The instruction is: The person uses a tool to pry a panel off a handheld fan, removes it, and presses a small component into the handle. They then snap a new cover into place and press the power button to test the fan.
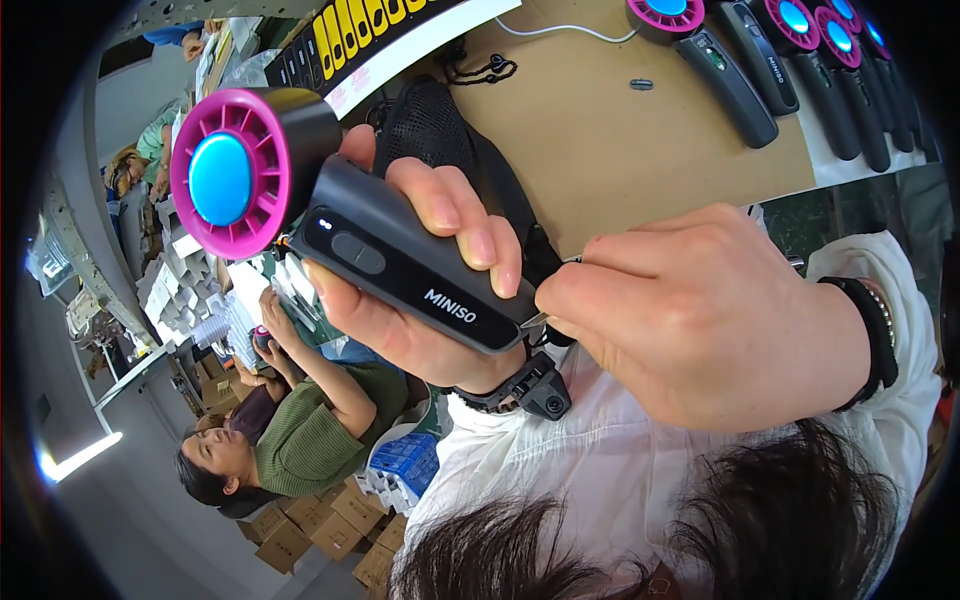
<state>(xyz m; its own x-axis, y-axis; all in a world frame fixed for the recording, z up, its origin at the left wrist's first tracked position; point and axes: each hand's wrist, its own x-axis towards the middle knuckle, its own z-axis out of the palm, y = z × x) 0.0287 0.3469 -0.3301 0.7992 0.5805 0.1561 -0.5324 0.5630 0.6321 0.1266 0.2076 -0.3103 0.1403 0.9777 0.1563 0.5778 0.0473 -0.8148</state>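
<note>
My left hand [385, 335] is closed around the black handle of a handheld fan [400, 262], tilted with its head to the upper left. The fan's head has a magenta ring and a bright blue centre, and a small light glows on the handle above an oval button. At the handle's lower end, my right hand [700, 310] is closed in a pinch. A thin silvery tip [536, 322] sticks out from its fingers and meets the handle's end; the rest of it is hidden. A black strap with a small device [545, 392] circles my left wrist.
Several similar fans [735, 75] lie on the brown-topped table [600, 170] at the far right. Beyond my left hand are a black mesh pouch [425, 120], a small dark piece [641, 84] and a white cable [565, 32]. A co-worker in green [315, 435] works at left, near cardboard boxes [340, 520].
</note>
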